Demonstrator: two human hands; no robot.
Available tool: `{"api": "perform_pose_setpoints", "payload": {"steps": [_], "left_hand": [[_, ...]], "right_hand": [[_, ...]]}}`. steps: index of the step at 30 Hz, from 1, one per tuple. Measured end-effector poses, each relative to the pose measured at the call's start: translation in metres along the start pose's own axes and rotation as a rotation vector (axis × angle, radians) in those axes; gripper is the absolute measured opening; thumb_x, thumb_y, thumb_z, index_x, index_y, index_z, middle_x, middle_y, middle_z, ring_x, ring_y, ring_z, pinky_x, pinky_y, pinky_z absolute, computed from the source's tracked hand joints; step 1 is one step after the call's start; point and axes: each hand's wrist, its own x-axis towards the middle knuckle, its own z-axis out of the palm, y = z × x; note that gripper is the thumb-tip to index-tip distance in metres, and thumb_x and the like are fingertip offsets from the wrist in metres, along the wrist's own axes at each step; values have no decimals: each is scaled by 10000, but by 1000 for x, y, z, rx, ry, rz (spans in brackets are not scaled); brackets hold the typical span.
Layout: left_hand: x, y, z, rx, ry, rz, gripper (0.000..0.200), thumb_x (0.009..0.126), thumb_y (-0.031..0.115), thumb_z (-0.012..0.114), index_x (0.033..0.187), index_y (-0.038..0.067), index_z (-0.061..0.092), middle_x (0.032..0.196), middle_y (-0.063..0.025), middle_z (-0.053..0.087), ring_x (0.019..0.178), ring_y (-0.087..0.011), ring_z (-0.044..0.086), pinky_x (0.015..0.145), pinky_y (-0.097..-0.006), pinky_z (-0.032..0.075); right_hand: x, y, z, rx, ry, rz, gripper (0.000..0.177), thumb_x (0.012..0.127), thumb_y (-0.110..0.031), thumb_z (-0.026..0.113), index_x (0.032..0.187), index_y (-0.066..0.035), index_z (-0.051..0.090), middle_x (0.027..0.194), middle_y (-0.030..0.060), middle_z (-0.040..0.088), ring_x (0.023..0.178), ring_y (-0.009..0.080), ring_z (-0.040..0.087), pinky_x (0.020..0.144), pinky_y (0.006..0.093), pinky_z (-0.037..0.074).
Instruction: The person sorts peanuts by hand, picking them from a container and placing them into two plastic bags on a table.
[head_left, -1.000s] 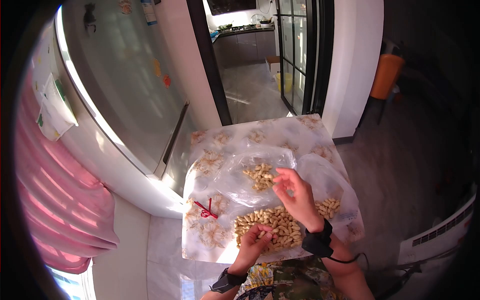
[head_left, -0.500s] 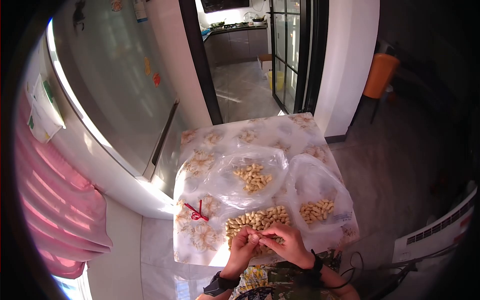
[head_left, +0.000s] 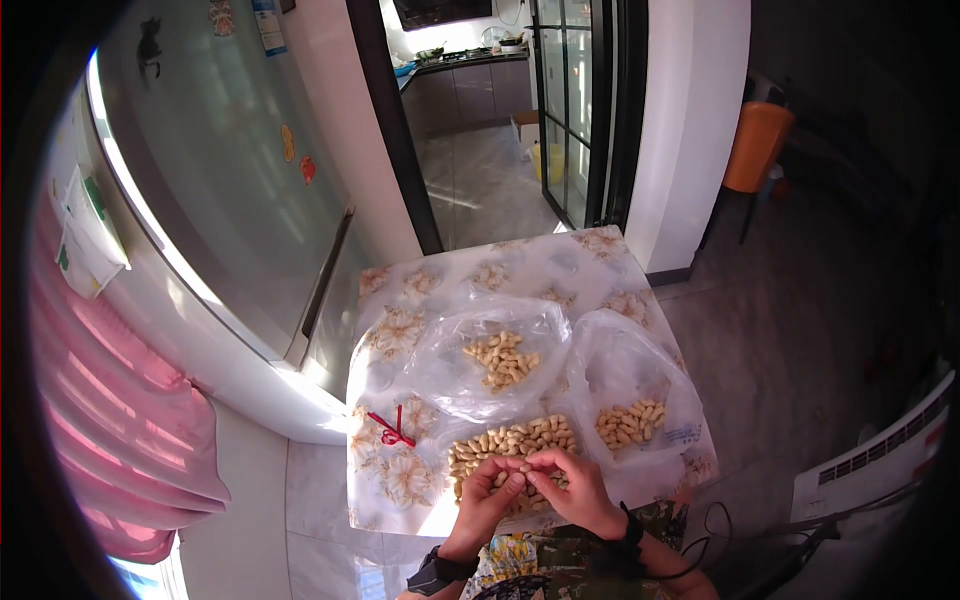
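Note:
Fingertips of my left hand [head_left: 492,492] and my right hand [head_left: 572,488] meet over a tray of peanuts [head_left: 513,440] at the table's near edge. Both hands are pinched around something small, probably a peanut, mostly hidden by the fingers. Behind the tray, a clear plastic bag [head_left: 440,360] lies spread with a pile of peanuts [head_left: 503,359] on it. To the right, a second plastic bag [head_left: 622,350] holds more peanuts [head_left: 630,424].
A red ribbon [head_left: 392,427] lies on the flowered tablecloth [head_left: 400,330] at the left. A refrigerator [head_left: 220,160] stands left of the table, an orange bin [head_left: 757,147] at the back right, and a white appliance [head_left: 870,455] at the right.
My fingers have shifted slightly, and the thumbs now sit a little lower and farther apart. The whole view has moved a little. The bags and ribbon lie as before.

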Motion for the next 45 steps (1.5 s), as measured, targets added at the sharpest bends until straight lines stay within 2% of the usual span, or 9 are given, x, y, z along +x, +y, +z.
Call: {"api": "perform_pose_setpoints", "payload": {"steps": [6, 8, 13, 15, 16, 18, 29, 37, 45], "left_hand": [[-1, 1, -1, 1, -9, 9, 108, 958, 116, 625, 1052, 71, 596, 816, 37, 588, 613, -20, 461, 542, -169, 368], [0, -3, -3, -8, -11, 27, 101, 957, 116, 627, 1041, 71, 593, 809, 36, 584, 608, -21, 460, 537, -170, 367], [0, -6, -5, -15, 12, 49, 81, 957, 123, 629, 997, 74, 580, 771, 34, 568, 604, -25, 462, 532, -176, 366], [-1, -6, -9, -29, -19, -6, 90, 973, 114, 608, 1001, 43, 560, 898, 1, 625, 833, -42, 561, 729, -191, 456], [0, -5, -8, -29, -20, -6, 90, 973, 114, 608, 1001, 43, 560, 898, 1, 625, 833, -42, 561, 729, -191, 456], [0, -5, -5, -43, 17, -15, 98, 963, 162, 626, 966, 79, 574, 738, 37, 551, 591, -28, 444, 522, -183, 341], [1, -7, -5, 3, -14, -5, 110, 972, 181, 615, 969, 76, 584, 720, 45, 535, 579, -30, 412, 519, -191, 322], [0, -8, -7, 23, -27, -2, 140, 991, 212, 586, 952, 78, 573, 746, 37, 547, 595, -32, 417, 533, -190, 325], [0, -8, -8, 31, -40, -21, 264, 1022, 353, 505, 951, 105, 564, 738, 44, 540, 640, -33, 456, 552, -193, 347]], "right_hand": [[0, 2, 2, 20, -6, -27, 186, 895, -75, 680, 1055, -28, 598, 887, 101, 700, 759, 212, 694, 652, 312, 541], [-1, 3, 0, -29, -47, 17, 159, 866, -50, 711, 987, 11, 628, 925, 95, 700, 820, 173, 695, 714, 288, 546], [1, -2, -2, -26, -90, -46, 176, 834, -53, 748, 961, -6, 637, 895, 84, 691, 791, 168, 688, 688, 283, 539], [1, -3, -2, -27, -113, -68, 181, 824, -52, 756, 956, -11, 639, 880, 81, 687, 778, 166, 684, 682, 280, 536], [0, -2, -2, -21, -102, -68, 183, 821, -48, 758, 959, -13, 643, 870, 79, 683, 772, 163, 681, 681, 278, 535], [-1, 0, -1, -15, -90, -68, 185, 817, -44, 759, 962, -15, 647, 861, 76, 679, 765, 161, 678, 680, 276, 535], [-2, 0, 0, 1, 50, -30, 132, 812, -52, 771, 888, -2, 676, 816, 81, 700, 711, 146, 675, 628, 272, 524], [-2, 0, -2, -12, 35, -11, 151, 797, -60, 786, 890, -3, 681, 820, 76, 705, 699, 134, 667, 622, 269, 519], [-1, -2, -1, -7, 0, -106, 194, 791, -37, 777, 955, -13, 676, 870, 82, 702, 724, 163, 674, 642, 277, 524]]}}
